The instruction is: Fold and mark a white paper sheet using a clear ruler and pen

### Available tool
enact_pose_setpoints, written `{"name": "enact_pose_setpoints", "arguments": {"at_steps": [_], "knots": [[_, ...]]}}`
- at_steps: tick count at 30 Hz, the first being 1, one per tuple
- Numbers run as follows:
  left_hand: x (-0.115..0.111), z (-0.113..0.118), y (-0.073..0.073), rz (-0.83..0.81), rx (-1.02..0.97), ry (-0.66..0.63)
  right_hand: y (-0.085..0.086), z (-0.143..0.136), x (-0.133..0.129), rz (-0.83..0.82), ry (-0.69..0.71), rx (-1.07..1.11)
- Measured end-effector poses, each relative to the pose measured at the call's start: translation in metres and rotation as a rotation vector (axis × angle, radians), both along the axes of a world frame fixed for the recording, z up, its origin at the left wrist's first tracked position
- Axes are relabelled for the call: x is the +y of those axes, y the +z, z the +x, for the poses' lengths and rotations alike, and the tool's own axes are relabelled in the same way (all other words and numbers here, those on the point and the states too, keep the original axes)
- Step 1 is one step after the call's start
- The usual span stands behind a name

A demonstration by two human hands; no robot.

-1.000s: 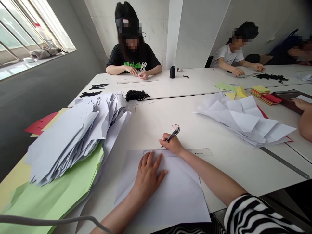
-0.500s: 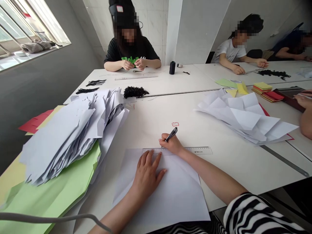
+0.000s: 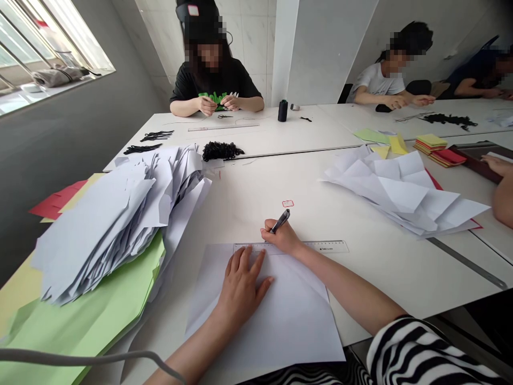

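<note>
Gray walls [image 3: 120, 101] and a bright window [image 3: 44, 48] at the upper left sit behind a big white table [image 3: 256, 187]. At the lower middle of the frame, a plain white sheet [image 3: 296, 321] lies on the table, with a clear ruler [image 3: 328, 246] across its top edge. The ruler pokes out past the sheet on the right. The left hand [image 3: 242, 286] lies flat with its fingers spread, and its fingertips press on the ruler. The right hand [image 3: 280, 235] is closed around a dark pen [image 3: 284, 216], just above the left fingertips. The pen leans, with its tip down by the ruler's top edge; I cannot tell if it touches. The two hands are very close to each other. Above them is a little tag [image 3: 288, 203] with a red edge. On the left side, a tall, messy pile of white paper [image 3: 96, 235] rests on green paper [image 3: 100, 315]. Folded white papers [image 3: 401, 195] lie at the right, near a flat metal strip [image 3: 467, 263]. At the top middle, a person in a black shirt [image 3: 242, 85] sits near a black spool [image 3: 282, 111] and a heap of black loops [image 3: 222, 151].
</note>
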State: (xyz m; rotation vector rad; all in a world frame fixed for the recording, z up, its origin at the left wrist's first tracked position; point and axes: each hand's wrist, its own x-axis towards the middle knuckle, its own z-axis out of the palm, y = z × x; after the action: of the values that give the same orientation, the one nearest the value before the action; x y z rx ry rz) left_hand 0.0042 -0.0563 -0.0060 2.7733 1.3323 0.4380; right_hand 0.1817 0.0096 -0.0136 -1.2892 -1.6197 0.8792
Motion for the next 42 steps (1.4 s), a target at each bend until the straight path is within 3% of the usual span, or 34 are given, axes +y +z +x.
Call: {"name": "enact_pose_setpoints", "arguments": {"at_steps": [10,15,18,21,25,31,35,42], "knots": [[0.001,-0.001,0.000,0.011,-0.013,-0.008,0.000,0.001,0.002,-0.032,-0.030,0.106],[0.000,-0.002,0.000,0.016,-0.009,-0.011,0.010,0.010,0.003,0.000,-0.074,0.219],[0.000,-0.003,0.000,0.024,-0.011,-0.012,0.016,0.016,-0.012,0.118,0.083,0.061],[0.000,-0.003,0.001,0.017,-0.004,-0.009,0.010,0.021,-0.035,0.305,0.243,-0.271],[0.000,-0.002,0.002,0.017,0.002,-0.020,-0.007,0.033,-0.061,0.452,0.250,-0.539],[-0.002,-0.001,-0.001,0.084,-0.023,-0.019,-0.012,0.064,-0.079,0.488,0.199,-0.601],[-0.004,0.001,0.000,0.035,0.003,-0.093,-0.009,0.082,-0.086,0.531,0.197,-0.602],[-0.006,0.010,0.008,0.052,0.114,-0.139,-0.008,0.091,-0.089,0.539,0.156,-0.566]]}}
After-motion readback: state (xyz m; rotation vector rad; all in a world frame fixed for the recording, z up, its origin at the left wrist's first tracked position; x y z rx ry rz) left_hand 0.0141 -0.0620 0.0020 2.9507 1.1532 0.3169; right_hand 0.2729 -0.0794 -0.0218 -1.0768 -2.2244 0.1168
